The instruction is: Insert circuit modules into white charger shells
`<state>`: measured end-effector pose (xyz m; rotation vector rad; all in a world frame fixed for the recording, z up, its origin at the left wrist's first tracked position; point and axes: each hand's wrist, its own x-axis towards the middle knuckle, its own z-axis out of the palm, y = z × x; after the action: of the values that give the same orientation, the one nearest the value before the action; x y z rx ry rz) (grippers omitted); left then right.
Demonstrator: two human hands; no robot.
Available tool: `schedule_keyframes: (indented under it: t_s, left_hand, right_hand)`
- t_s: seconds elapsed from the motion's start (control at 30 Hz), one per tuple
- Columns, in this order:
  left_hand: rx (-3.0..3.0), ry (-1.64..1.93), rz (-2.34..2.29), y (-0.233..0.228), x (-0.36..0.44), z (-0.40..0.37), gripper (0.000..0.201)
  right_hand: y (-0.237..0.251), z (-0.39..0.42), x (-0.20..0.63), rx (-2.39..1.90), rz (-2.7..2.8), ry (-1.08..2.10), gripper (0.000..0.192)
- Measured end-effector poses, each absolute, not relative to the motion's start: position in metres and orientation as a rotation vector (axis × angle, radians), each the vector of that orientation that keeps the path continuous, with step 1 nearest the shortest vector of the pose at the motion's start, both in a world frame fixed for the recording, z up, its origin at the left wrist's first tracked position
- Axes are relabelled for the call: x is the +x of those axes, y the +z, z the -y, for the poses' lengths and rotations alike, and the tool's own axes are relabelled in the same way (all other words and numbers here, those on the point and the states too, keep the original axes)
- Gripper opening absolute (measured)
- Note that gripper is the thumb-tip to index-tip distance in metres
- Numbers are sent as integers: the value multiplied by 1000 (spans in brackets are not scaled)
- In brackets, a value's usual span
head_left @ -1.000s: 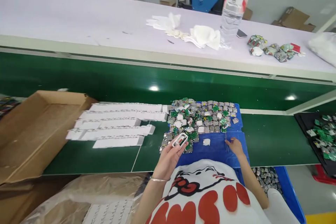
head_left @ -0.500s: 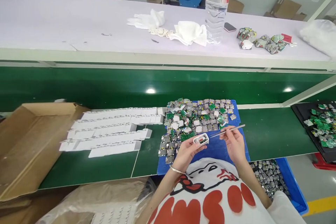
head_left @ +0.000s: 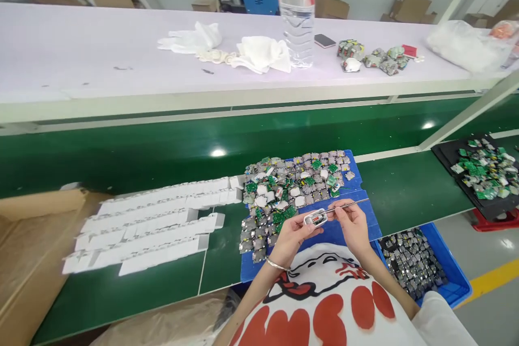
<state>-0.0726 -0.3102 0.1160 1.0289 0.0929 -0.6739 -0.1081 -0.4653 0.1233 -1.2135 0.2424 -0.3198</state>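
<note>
The small white casing [head_left: 315, 219] sits pinched in the fingertips of the left hand [head_left: 292, 232], just above the blue tray [head_left: 367, 227]. The right hand [head_left: 352, 223] closes its fingers on thin tweezers [head_left: 346, 205], whose tip seems to touch the casing. Beyond the fingers lies a heap of circuit boards [head_left: 295, 181].

Water bottle [head_left: 295, 11] top cut off.

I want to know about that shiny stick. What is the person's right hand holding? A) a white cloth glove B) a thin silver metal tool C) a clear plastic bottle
B: the right hand pinches a thin silver metal tool beside the small white plastic case in the left hand.
</note>
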Motion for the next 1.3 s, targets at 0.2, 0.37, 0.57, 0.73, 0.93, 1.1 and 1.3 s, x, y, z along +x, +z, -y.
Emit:
schedule_keyframes:
  t_s: [0.2,0.37,0.57,0.73,0.93,1.1,1.3]
  left_hand:
    - [1102,-861,18,111,-69,332,49]
    - [1161,-1012,97,117,-72,356,51]
    - [1322,-1160,168,106,-87,386,60]
    - [1465,-1414,198,83,-102,401,55]
    - [1541,-1487,200,83,-113,412,43]
    - [1544,-1373,176,77,-109,412,34]
    - [1570,-1304,112,51,-54,421,21]
  right_hand:
    - [132,483,-138,-1165,-255,-317,17]
    - [123,508,-176,-1009,-475,-567,26]
    - [65,535,-219,-1022,-998,-662,30]
    - [8,540,-222,-997,-1108,-366,21]
    - [-20,532,-210,-967,-1041,-250,43]
    - [-22,535,-236,-1130,-1037,-129,18]
    - [-21,540,-304,-1374,-1323,-294,18]
